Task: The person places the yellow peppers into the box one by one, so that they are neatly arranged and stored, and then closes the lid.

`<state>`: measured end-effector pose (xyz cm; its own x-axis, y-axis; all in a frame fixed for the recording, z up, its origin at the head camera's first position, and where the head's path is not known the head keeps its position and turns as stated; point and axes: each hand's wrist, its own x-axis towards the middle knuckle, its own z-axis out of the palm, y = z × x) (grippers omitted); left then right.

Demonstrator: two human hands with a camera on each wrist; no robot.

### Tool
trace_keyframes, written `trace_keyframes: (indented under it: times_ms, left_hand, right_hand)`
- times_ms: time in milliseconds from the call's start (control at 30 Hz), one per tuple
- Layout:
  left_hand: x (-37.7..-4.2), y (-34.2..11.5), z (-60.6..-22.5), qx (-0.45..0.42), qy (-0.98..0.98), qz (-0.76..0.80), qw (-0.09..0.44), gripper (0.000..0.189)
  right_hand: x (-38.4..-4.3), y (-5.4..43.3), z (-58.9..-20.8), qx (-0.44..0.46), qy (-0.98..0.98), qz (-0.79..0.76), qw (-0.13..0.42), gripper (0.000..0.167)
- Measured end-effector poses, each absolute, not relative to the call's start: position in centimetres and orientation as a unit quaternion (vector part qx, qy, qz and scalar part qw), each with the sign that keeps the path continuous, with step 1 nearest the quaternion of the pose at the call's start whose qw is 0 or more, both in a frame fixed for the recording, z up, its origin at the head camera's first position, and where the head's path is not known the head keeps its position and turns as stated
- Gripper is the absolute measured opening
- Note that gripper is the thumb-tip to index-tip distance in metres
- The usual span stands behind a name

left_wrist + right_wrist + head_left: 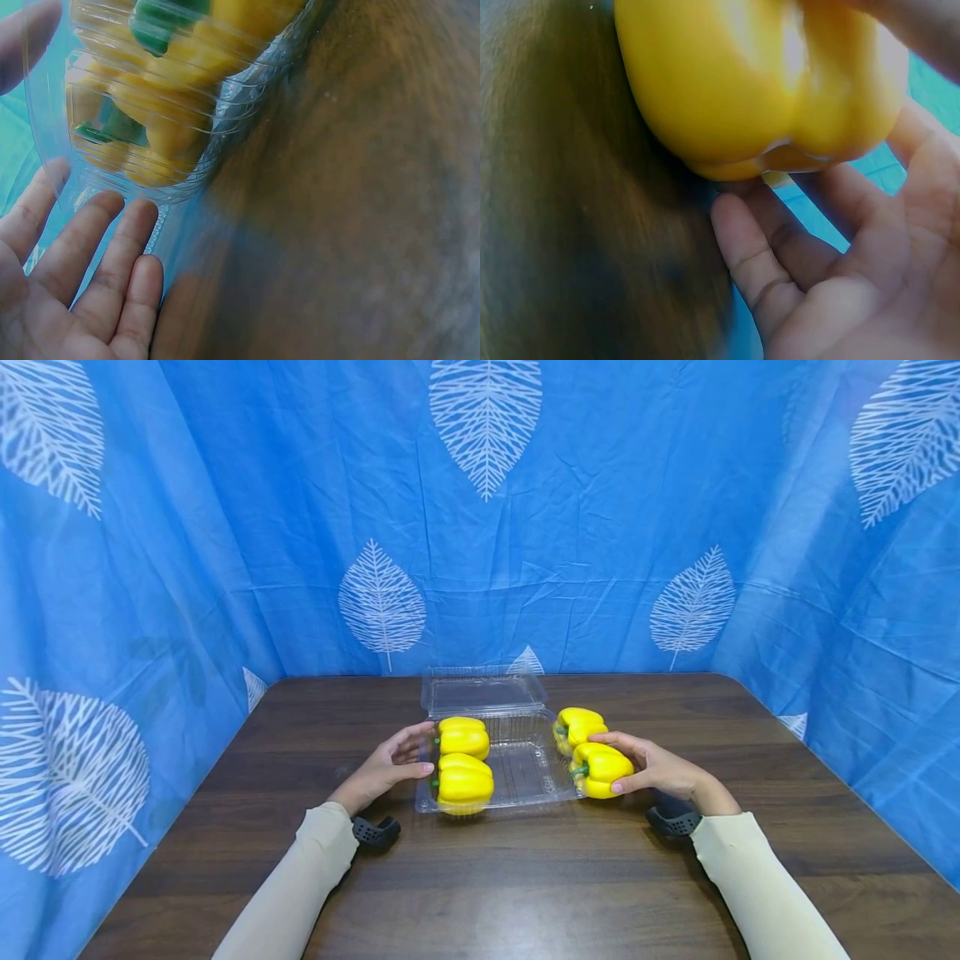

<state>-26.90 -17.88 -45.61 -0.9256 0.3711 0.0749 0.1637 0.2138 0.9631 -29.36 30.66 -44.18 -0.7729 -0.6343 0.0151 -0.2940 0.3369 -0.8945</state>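
A clear plastic clamshell container (521, 768) lies on the table with its lid folded back. Inside its left part sit two yellow bell peppers, a rear one (463, 739) and a front one (465, 781), green stems facing left. My left hand (384, 768) is at the container's left wall, fingers extended along it; in the left wrist view the fingertips (103, 201) reach the plastic rim. My right hand (663, 770) grips a yellow bell pepper (602, 768) by the container's right wall, thumb in front and fingers behind. Another yellow bell pepper (579, 727) lies just behind that one.
The raised lid (483, 689) stands at the back, near the far table edge. A dark brown wooden table (495, 893) bears everything. Blue curtains (525, 552) with white leaf prints hang behind and at both sides. Black bands (377, 833) are on both wrists.
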Motion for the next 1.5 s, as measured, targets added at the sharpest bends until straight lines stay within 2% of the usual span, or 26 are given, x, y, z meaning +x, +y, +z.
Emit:
trace_keyframes:
  times_ms: [400,1033,1500]
  left_hand:
    - [-26.8,-17.92,-45.54,0.171,0.774,0.604,0.084,0.079]
    - [-27.22,-17.88,-45.8,0.173,0.777,0.6,0.079,0.078]
    - [-27.06,-17.9,-45.68,0.171,0.776,0.602,0.081,0.078]
  right_hand:
    - [-29.52,30.74,-44.23,-0.292,0.81,-0.487,0.146,0.079]
    - [-29.62,30.88,-44.13,-0.273,0.798,-0.516,0.152,0.076]
    - [-29.16,31.07,-43.52,-0.3,0.766,-0.553,0.134,0.069]
